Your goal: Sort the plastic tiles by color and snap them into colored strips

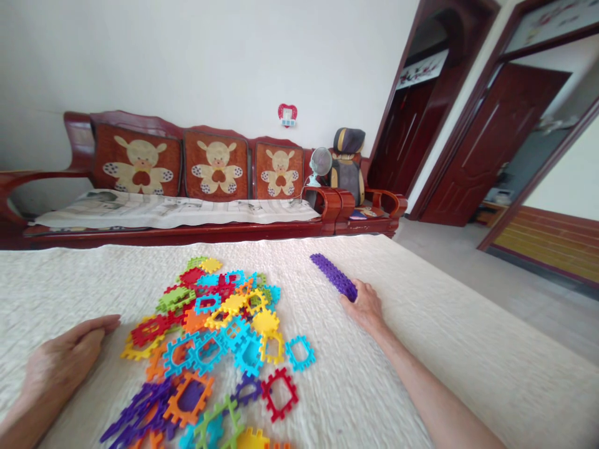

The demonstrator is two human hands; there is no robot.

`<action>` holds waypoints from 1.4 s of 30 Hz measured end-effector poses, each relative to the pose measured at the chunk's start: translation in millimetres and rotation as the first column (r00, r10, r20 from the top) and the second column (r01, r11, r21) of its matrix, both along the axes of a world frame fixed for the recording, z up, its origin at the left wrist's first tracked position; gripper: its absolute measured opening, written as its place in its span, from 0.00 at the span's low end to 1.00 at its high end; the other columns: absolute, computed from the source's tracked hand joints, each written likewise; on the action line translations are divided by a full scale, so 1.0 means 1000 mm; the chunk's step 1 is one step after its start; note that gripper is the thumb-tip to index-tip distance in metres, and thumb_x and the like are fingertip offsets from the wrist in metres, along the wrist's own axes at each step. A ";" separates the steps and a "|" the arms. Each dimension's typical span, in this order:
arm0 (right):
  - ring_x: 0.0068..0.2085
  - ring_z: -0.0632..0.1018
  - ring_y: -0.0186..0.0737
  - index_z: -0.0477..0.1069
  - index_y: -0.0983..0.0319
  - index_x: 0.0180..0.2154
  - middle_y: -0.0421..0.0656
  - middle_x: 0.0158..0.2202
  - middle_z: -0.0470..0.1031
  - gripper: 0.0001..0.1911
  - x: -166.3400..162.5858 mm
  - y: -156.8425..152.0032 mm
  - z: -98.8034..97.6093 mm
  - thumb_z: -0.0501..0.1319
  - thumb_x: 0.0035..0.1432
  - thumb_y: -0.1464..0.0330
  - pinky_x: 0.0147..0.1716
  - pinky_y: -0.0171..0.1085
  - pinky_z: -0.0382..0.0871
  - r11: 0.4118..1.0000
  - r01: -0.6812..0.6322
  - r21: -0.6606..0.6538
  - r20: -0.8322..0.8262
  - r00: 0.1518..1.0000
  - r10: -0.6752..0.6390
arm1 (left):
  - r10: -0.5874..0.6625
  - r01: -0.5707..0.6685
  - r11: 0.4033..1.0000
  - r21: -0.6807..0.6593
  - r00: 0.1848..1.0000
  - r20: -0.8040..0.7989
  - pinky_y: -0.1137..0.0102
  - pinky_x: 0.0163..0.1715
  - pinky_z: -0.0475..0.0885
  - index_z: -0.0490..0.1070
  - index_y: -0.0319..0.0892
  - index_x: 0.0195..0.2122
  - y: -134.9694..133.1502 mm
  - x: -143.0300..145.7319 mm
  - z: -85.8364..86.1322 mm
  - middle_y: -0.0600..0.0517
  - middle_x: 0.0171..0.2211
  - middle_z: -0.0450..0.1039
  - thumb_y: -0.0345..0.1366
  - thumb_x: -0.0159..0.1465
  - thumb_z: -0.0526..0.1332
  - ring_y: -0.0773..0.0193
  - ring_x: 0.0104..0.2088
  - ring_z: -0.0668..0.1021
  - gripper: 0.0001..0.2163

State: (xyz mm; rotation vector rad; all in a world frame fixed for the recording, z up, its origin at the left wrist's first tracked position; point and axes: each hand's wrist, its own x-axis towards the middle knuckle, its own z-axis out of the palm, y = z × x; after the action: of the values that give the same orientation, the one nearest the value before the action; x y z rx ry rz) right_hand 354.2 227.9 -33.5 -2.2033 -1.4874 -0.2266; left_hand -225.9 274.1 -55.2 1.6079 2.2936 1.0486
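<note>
My right hand (369, 307) grips the near end of a row of purple interlocking plastic tiles (333, 274), which lies on the pale cloth to the right of the pile. To the left of the pile, my left hand (70, 352) rests on its side with its fingers stretched out, holding nothing. Between my hands spreads a loose pile of notched tiles. Among them are a blue frame tile (300, 353), a red frame tile (279, 394), a yellow tile (266, 321) and an orange frame tile (188, 399). Several purple tiles (145, 408) overlap at the near left.
The tiles lie on a table with a quilted pale cover (421, 337). Behind it stands a wooden sofa (210, 232) with bear cushions (218, 165). A small fan (321, 162) and a wooden armchair (381, 202) are to its right. Dark red doors (496, 143) stand farther right.
</note>
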 end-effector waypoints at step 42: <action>0.46 0.69 0.44 0.69 0.59 0.42 0.45 0.43 0.71 0.14 -0.287 -0.072 0.050 0.55 0.53 0.74 0.49 0.46 0.60 0.175 -0.984 0.035 -0.068 0.172 0.983 | -0.091 0.018 0.977 0.214 0.937 0.336 0.70 0.41 0.72 0.78 0.42 0.33 -0.005 0.027 0.012 0.51 0.30 0.79 0.29 0.52 0.52 0.64 0.34 0.78 0.15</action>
State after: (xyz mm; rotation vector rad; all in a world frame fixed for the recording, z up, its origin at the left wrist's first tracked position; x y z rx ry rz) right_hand 67.1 156.2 16.7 -0.7412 -2.5168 0.3328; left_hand -198.4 269.1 -43.3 1.4073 1.9526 1.4663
